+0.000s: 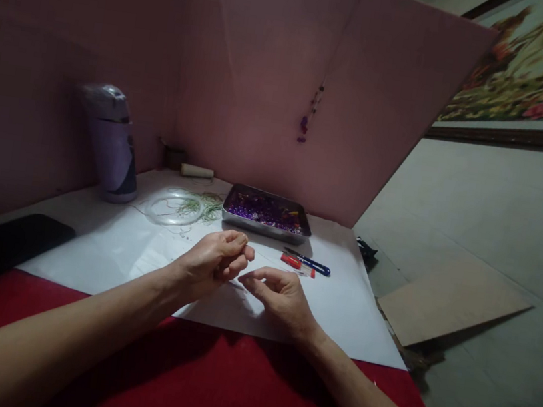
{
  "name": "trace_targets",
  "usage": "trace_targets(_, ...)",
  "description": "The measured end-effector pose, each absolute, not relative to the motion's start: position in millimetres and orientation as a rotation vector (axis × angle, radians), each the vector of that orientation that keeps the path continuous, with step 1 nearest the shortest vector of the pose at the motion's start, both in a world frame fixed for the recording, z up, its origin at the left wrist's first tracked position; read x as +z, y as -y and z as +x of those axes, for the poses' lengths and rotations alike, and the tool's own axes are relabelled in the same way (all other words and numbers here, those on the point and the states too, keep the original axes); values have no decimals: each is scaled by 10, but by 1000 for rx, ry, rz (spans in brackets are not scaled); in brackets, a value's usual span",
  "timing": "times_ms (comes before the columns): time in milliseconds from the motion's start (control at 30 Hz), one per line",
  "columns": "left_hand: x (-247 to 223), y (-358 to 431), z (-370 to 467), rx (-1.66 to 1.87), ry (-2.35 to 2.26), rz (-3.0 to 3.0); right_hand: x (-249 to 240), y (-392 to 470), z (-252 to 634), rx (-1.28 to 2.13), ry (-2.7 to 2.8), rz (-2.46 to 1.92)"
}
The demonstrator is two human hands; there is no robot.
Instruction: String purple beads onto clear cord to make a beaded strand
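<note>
My left hand (pixel 223 257) is closed in a pinch above the white sheet (pixel 337 314); what its fingertips hold is too small to make out. Just to its right, my right hand (pixel 283 299) has thumb and forefinger pressed together, also on something too fine to name. The two hands are close but apart. Behind them a metal tray (pixel 268 228) holds many purple beads (pixel 260 210) with a few red and yellow bits. Blue thread snips (pixel 311 263) lie beyond my right hand, next to a small red-capped clear case (pixel 299 264).
A clear plastic ring (pixel 172 222), tangled green thread (pixel 207 208) and a pale spool (pixel 197 171) lie left of the tray. A purple bottle (pixel 112 147) stands at the back left, a dark flat object (pixel 7 247) nearer. A beaded strand (pixel 304 124) hangs against the pink panel (pixel 268 82).
</note>
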State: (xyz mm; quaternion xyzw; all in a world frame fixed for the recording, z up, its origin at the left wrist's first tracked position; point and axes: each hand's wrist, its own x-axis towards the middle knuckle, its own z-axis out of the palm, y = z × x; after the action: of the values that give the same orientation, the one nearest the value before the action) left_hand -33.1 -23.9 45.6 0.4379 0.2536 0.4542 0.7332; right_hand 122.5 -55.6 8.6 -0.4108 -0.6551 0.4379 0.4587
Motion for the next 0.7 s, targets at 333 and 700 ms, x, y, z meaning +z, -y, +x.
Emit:
trace_targets(333,527,134,-433,1086,-558,906,130,562,1242,1058,1613,-1126)
trace_targets(700,579,90,-485,1144,-546,891,125,540,1269,1011,1603,-1181)
